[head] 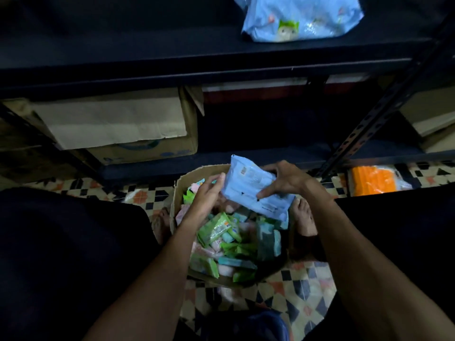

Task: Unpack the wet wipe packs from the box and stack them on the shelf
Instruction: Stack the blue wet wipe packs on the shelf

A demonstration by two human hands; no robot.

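- The box [177, 190] sits on the tiled floor [295, 291] at the picture's centre, open-topped between the person's bare feet [304, 217]. I'd guess it is kept there so both arms drop straight into it.
- It is still heaped with small green, teal and pink packs [216, 227] lying every which way, so by my reckoning the unpacking is only in its early part.
- The blue pack [248, 183] is up out of the heap, over the box's 12 o'clock rim.
- The right hand [288, 180] grips the blue pack from its 3 o'clock side. The fingers are hooked over the far edge and the thumb is pressed on the near face, a span across the short width that likely keeps the soft pack from sagging.
- The left hand [204, 198] reaches in from 9 o'clock, fingers loosely extended at the pack's near-left edge. It is blurred, and I cannot tell whether it pinches or merely steadies.
- The pack's long axis runs from 11 o'clock to 5 o'clock, the 11 o'clock end tipped up toward the shelf [172, 52]. Its plain printed back faces upward.
- A larger blue pack [300, 18] already lies on the shelf at 1 o'clock, probably marking where the stack goes.
- A cardboard carton [138, 153] stands at 10 o'clock and an orange packet [373, 180] at 3 o'clock.
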